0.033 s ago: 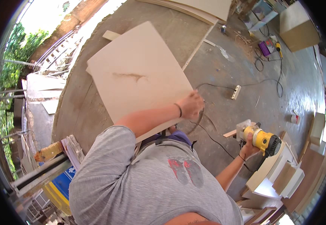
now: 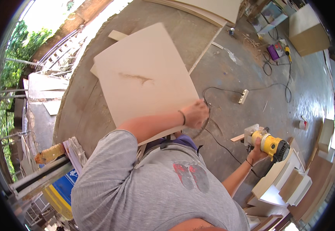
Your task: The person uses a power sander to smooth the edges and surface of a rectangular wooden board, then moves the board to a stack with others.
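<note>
A pale flat board [image 2: 148,50] lies in front of me, with a brown streak of dust [image 2: 138,78] across its face. My left arm reaches over the board's near part. At its near right edge, my left hand [image 2: 195,114] is closed with the fingers curled and slightly blurred; whether they grip the edge or something small is hidden. Out to the right, my right hand [image 2: 257,153] is wrapped round a yellow and black trim router [image 2: 271,145]. The router is held sideways, its clear base towards the board and apart from it.
Black cable [image 2: 223,145] trails across the floor near a white power strip [image 2: 243,96]. Board offcuts and box-like wooden pieces [image 2: 292,184] are stacked at the lower right. A purple tool [image 2: 273,52] and a large box [image 2: 308,32] are at the far right. Another strip [image 2: 117,35] protrudes beyond the board.
My left hand has shifted slightly towards me along the board's right edge. The whole view has moved a little; the router stays in my right hand.
</note>
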